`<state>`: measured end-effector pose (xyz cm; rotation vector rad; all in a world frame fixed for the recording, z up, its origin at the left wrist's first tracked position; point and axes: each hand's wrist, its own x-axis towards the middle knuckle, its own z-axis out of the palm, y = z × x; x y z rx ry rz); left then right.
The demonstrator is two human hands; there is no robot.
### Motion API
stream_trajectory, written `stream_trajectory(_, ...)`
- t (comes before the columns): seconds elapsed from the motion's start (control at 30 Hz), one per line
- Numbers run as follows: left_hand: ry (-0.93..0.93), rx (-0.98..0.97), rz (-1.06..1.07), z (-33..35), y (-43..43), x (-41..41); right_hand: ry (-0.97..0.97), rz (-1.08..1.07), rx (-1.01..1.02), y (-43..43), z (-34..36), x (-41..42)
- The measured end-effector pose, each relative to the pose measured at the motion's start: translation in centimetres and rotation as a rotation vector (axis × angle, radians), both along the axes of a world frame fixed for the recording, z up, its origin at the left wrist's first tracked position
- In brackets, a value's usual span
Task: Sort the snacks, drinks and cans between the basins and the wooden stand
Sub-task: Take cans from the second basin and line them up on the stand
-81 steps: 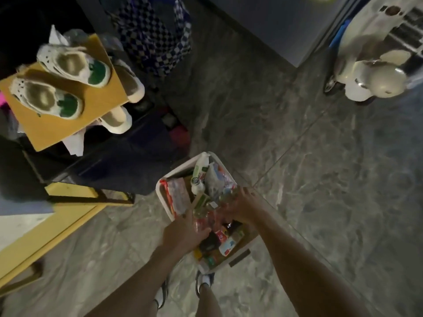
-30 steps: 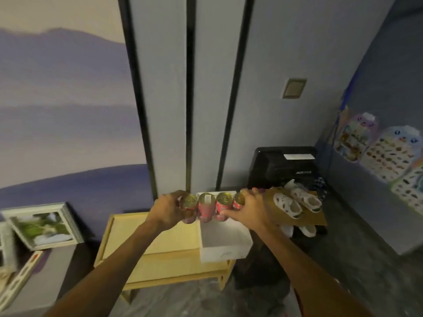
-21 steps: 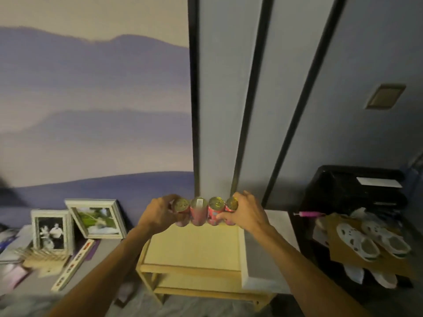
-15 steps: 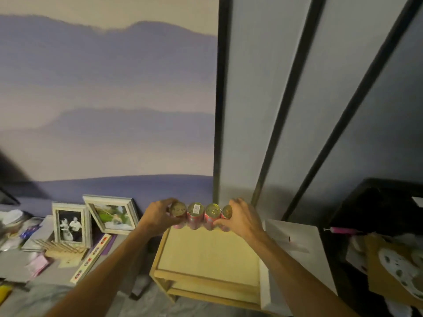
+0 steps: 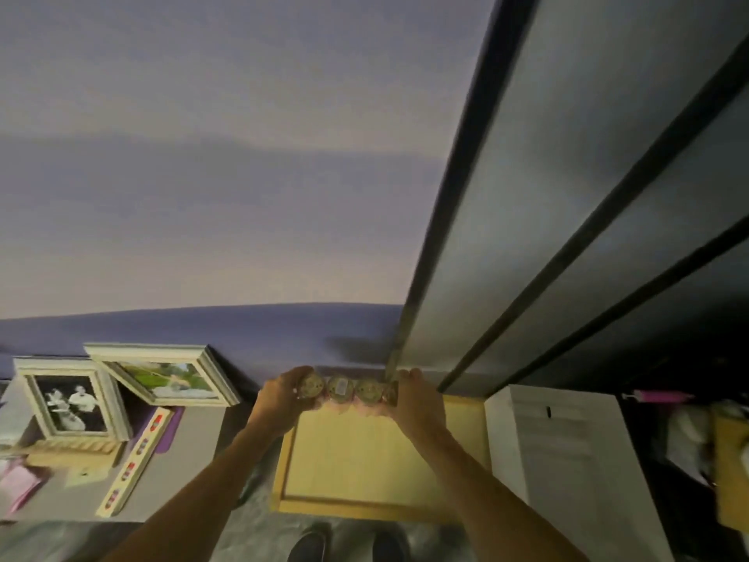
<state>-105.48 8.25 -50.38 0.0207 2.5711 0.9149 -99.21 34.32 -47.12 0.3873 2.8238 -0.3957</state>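
Note:
A row of several pink cans with gold tops [image 5: 348,393] is squeezed between my two hands. My left hand [image 5: 279,399] grips the left end of the row and my right hand [image 5: 417,403] grips the right end. The cans are at the far edge of the yellow wooden stand [image 5: 364,460], close to the wall; whether they touch its top is hidden by my hands. No basin is in view.
A white box [image 5: 567,452] stands against the stand's right side. To the left, a low grey surface holds two picture frames [image 5: 162,377], a wooden strip [image 5: 135,466] and small items. Dark vertical wall trims [image 5: 437,253] rise behind. My shoes [image 5: 348,547] show below.
I lifted the cans out of the basin on the floor, turned to the stand and carried them forward and down to its far edge. The view has closed in on the stand.

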Motion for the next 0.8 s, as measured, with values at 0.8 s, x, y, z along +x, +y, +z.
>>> stream_trajectory(0.8, -0.079, -0.198, -0.154, -7.0, -0.7, -1.1, -0.139, -0.006, -0.034, -1.4, -8.3, -1.2)
